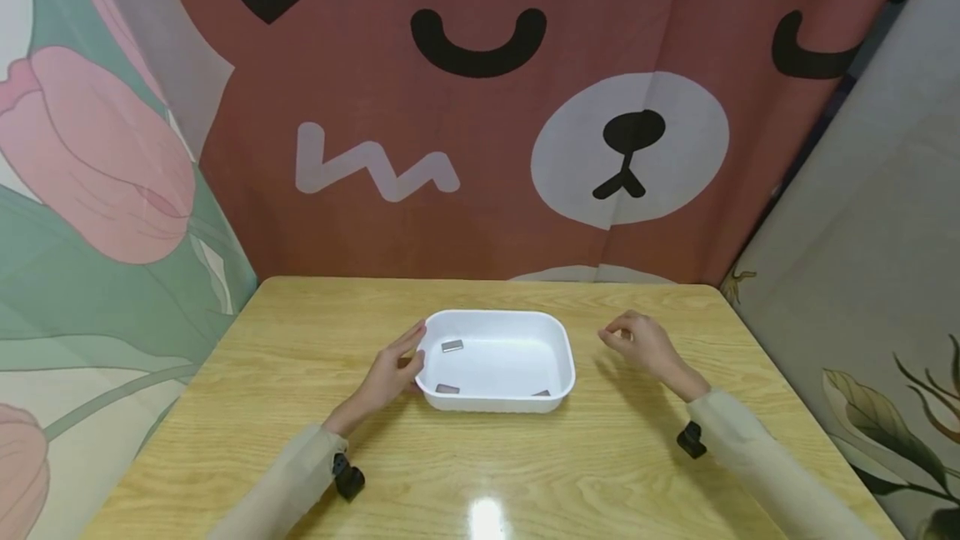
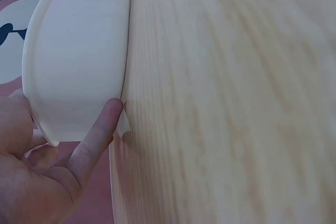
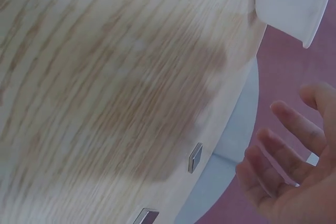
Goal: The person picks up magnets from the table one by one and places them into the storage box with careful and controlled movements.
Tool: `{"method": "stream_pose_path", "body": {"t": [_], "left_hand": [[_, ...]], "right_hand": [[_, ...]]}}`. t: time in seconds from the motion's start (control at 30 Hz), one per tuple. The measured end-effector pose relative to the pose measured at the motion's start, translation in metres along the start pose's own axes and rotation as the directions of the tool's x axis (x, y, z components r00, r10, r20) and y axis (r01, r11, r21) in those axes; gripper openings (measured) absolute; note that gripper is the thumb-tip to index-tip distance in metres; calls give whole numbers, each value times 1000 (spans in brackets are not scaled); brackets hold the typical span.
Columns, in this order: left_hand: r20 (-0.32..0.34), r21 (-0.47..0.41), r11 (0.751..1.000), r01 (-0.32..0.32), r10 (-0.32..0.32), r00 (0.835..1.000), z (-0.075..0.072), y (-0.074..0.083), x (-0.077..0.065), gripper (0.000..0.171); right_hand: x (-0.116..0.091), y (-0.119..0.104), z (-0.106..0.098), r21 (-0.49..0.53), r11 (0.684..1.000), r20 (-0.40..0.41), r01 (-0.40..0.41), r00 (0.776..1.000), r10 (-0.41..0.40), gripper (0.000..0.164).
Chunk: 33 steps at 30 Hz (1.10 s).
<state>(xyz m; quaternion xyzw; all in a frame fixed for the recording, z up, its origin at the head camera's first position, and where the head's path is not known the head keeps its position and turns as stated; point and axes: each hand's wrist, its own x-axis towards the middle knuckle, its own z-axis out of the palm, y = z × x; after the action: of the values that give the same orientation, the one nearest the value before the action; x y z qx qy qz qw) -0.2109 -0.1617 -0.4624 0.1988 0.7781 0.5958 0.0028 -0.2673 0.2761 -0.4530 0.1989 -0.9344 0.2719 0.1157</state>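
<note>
A white rectangular tray [image 1: 498,404] stands on the wooden table, with a few small flat silvery rectangular pieces inside. One such piece [image 1: 452,347] lies toward its back left; another piece [image 1: 447,389] is by the front wall, and a third [image 1: 542,393] shows partly at front right. My left hand [image 1: 393,369] holds the tray's left side, one finger [image 2: 97,137] touching the lower outer wall. Right of the tray, my right hand [image 1: 641,344] hovers over the table, fingers loosely bent, nothing visible in it. The right wrist view shows two silvery pieces [image 3: 195,157] on the table near that hand.
The wooden table [image 1: 420,473] ends at a curtain [image 1: 360,232] with a bear print at the back. Patterned cloth hangs on the left [image 1: 112,315] and right [image 1: 847,273]. Each wrist carries a small black camera [image 1: 348,476].
</note>
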Motion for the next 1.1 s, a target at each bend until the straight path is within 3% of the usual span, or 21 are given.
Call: {"method": "stream_pose_path", "body": {"t": [0.4,1.1], "left_hand": [[-9,-3,1000,16,-16,1000,-2,-29,7,52],[9,29,1000,7,-7,1000,-2,-30,7,52]], "right_hand": [[-4,6,-5,11,1000,18,17,1000,-17,17],[-11,20,-13,-56,997,66,-49,996,53,15]]}}
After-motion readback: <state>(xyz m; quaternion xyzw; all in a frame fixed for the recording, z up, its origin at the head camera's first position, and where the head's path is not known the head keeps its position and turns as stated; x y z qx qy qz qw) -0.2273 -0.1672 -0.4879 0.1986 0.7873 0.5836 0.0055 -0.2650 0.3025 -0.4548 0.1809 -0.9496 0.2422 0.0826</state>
